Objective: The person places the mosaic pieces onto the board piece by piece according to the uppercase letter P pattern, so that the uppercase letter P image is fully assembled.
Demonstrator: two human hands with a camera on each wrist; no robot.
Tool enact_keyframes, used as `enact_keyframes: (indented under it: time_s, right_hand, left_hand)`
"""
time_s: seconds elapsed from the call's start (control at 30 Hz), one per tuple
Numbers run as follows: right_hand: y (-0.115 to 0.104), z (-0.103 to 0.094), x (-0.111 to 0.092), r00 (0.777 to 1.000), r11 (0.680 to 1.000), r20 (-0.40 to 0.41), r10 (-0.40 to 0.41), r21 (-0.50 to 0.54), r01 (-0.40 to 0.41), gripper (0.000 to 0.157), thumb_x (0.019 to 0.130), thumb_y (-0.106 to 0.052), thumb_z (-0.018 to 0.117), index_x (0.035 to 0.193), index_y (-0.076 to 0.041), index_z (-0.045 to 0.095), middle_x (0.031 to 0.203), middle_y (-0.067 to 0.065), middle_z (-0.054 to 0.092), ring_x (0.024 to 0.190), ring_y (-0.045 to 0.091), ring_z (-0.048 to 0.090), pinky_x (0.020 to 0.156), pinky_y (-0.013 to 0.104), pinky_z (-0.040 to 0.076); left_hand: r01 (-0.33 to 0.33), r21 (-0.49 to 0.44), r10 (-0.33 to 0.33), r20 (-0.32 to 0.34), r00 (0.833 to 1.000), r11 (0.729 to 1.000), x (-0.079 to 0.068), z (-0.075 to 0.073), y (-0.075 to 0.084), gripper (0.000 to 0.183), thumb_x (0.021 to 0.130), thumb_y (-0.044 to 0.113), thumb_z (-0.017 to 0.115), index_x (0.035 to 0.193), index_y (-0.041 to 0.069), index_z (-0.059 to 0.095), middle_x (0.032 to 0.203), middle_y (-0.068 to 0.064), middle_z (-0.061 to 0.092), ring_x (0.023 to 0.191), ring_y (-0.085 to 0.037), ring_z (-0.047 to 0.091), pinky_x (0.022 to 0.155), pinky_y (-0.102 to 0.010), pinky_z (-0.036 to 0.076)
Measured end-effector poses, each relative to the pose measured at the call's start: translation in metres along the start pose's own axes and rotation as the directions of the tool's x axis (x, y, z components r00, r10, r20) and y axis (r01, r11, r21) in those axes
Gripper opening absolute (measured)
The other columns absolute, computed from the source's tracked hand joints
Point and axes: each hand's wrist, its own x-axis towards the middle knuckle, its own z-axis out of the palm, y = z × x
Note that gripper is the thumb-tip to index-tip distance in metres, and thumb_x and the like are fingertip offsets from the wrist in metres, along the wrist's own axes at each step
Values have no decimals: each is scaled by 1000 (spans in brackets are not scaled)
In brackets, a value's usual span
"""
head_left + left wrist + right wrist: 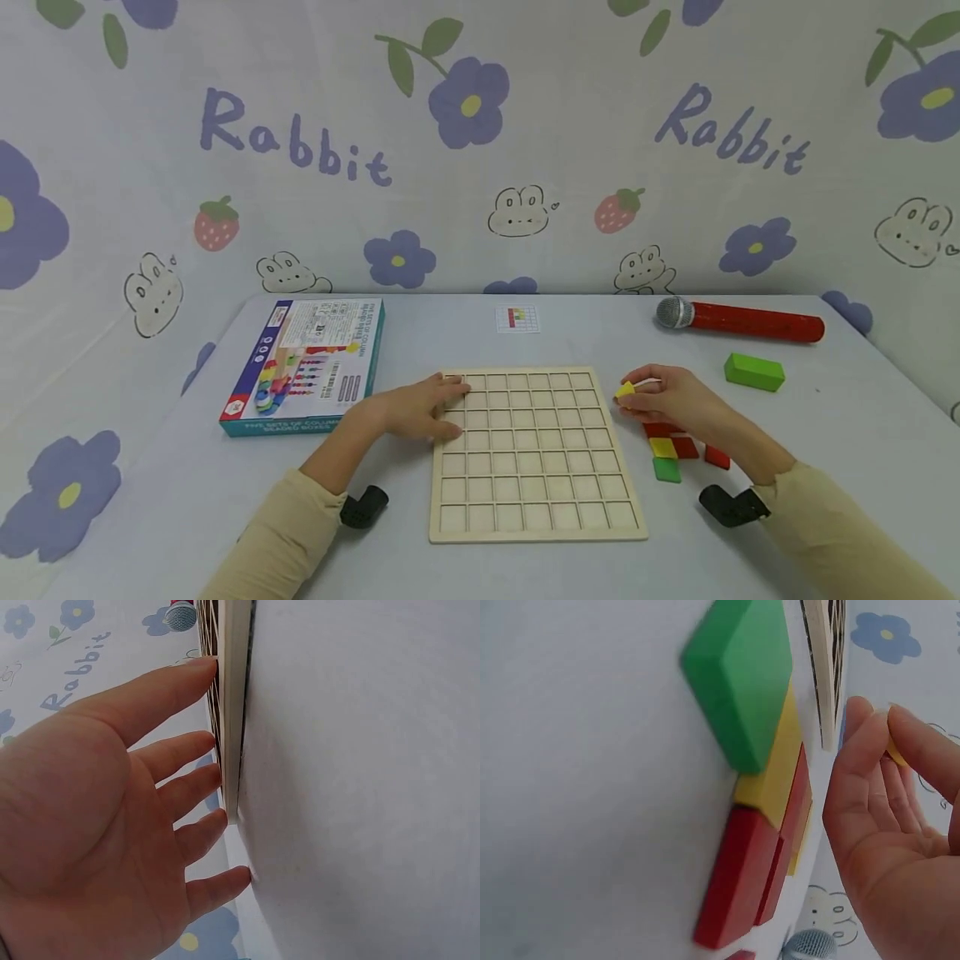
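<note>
A pale wooden grid board (525, 536) lies flat in front of me. My left hand (412, 408) rests with spread, fairly straight fingers on its upper left edge; in the left wrist view the thumb and fingertips meet the board's rim (235, 712). Beside the board's right edge, my right hand (671, 395) pinches a small yellow tile (625, 390) between thumb and fingers, mostly covered by the fingertips in the right wrist view. Below that hand lie several red tiles (686, 448), a yellow tile (663, 448) and a green tile (739, 675), close together on the table.
A boxed toy set (322, 367) lies left of the board. Behind the board is a small printed card (517, 319) with a coloured grid. To the right are a green block (754, 372) and a red microphone (757, 322). A patterned cloth (570, 108) hangs behind the table.
</note>
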Motion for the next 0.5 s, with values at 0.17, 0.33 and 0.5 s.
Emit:
enact_keyframes:
  time_s: [0.17, 0.33, 0.5]
  right_hand:
    - [-11, 12, 10, 999, 992, -15, -42, -120, 40, 45, 87, -20, 71, 125, 0, 56, 101, 10, 65, 84, 20, 60, 73, 25, 53]
    - [-20, 25, 22, 997, 979, -2, -78, -189, 76, 36, 87, -18, 72, 117, 0, 62, 91, 8, 69, 76, 18, 62, 65, 27, 50]
    - [-28, 35, 35, 996, 973, 24, -90, -210, 93, 32, 86, -16, 72, 114, -1, 66, 87, 5, 66, 72, 17, 60, 64, 27, 48]
  left_hand:
    - [14, -14, -14, 5, 1000, 1000, -1, -1, 1, 68, 95, 29, 59, 151, 8, 27, 156, -12, 18, 143, -32, 5, 113, -48, 14]
    - [20, -15, -20, 4, 1000, 1000, -1, 0, 2, 67, 95, 28, 60, 150, 7, 28, 156, -12, 18, 143, -32, 7, 113, -48, 14]
    - [18, -3, -18, -5, 1000, 1000, -1, -1, 2, 67, 95, 29, 60, 150, 8, 28, 156, -11, 18, 143, -31, 7, 113, -47, 14]
